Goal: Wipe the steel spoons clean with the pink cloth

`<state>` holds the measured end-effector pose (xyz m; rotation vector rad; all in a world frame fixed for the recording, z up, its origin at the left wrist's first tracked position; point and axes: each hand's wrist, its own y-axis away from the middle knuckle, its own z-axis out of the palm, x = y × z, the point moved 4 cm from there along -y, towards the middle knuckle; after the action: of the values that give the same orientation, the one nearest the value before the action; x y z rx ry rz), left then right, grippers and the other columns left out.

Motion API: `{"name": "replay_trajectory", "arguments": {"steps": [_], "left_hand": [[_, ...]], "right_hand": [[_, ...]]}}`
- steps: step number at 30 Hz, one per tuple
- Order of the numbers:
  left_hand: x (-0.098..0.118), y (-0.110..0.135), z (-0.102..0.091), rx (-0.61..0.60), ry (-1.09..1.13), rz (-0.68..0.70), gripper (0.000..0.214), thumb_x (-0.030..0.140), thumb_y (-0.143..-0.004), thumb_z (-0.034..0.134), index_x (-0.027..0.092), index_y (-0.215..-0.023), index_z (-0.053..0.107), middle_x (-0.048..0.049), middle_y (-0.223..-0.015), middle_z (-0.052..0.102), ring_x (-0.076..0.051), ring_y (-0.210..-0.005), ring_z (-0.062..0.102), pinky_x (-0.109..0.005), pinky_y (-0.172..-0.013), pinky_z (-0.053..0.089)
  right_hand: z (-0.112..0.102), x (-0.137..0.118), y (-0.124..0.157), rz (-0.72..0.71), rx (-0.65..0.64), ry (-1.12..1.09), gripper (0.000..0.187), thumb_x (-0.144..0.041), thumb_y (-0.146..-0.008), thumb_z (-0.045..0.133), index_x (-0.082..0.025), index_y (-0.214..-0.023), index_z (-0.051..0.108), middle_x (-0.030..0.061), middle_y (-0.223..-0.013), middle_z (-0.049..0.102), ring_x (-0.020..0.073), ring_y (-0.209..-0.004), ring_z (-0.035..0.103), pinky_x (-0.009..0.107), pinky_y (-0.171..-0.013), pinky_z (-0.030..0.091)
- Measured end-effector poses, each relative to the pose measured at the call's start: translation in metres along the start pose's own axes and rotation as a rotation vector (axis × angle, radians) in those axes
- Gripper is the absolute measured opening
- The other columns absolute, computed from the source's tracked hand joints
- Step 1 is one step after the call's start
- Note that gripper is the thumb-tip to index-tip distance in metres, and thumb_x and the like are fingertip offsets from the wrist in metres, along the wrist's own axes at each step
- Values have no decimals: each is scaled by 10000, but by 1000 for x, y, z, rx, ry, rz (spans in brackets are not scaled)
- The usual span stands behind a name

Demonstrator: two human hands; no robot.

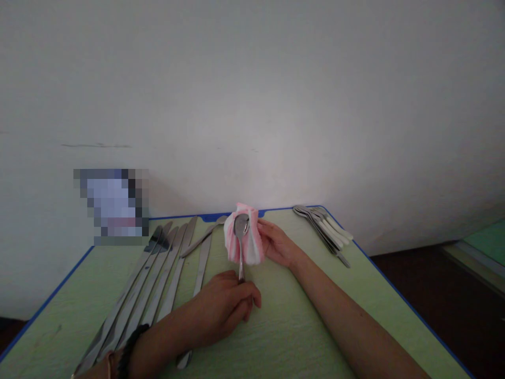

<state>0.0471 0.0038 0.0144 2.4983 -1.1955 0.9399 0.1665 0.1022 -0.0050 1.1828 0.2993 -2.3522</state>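
My left hand [232, 302] is closed around the lower handle of a metal spoon [241, 247], whose bowl points away from me. Behind the bowl, a pink and white striped cloth [254, 252] is bunched up. My right hand [278, 243] grips that cloth from its right side, and its fingers are partly hidden by the fabric. Left of the cloth, another spoon [201, 238] lies slantwise across a table knife [203, 258]. The knife passes partly out of sight under my left forearm.
Several long metal knives [152, 289] lie side by side at the left of the green table [300, 326], which has a blue edge. At the back right is a pile of spoons [321, 229], some white-handled. A blurred-out object [110, 205] leans against the wall [252, 105].
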Motion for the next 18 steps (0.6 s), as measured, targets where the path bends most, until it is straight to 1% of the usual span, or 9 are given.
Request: {"name": "replay_trajectory", "arguments": {"steps": [5,10,13,18], "left_hand": [[0,0,0,6,8,5,203,106,-846,401,217,-892,564,24,-727,618,-145,-752,531,-243,-739,392],[2,1,-1,13,-11,-6,212,108,-838,401,212,-886,580,9,-730,607,-150,-755,536,-242,-726,401],[2,1,-2,21,-35,-9,221,110,-835,401,212,-893,589,-6,-770,603,-154,-765,538,-243,-725,408],[0,1,0,13,-58,-18,221,123,-835,403,217,-908,589,-16,-809,606,-164,-794,552,-257,-746,416]], "right_hand": [[3,-3,2,-19,-9,47,244,-287,-679,697,-145,-874,657,10,-769,652,91,-667,552,204,-672,430],[6,-3,4,3,-48,50,272,-319,-638,729,-140,-831,662,9,-770,652,87,-660,544,197,-646,423],[7,-3,5,17,-74,48,287,-318,-611,744,-134,-816,664,6,-758,650,86,-661,544,197,-653,422],[5,-2,4,49,-42,68,242,-264,-608,724,-133,-803,663,5,-719,658,98,-667,560,205,-660,423]]}}
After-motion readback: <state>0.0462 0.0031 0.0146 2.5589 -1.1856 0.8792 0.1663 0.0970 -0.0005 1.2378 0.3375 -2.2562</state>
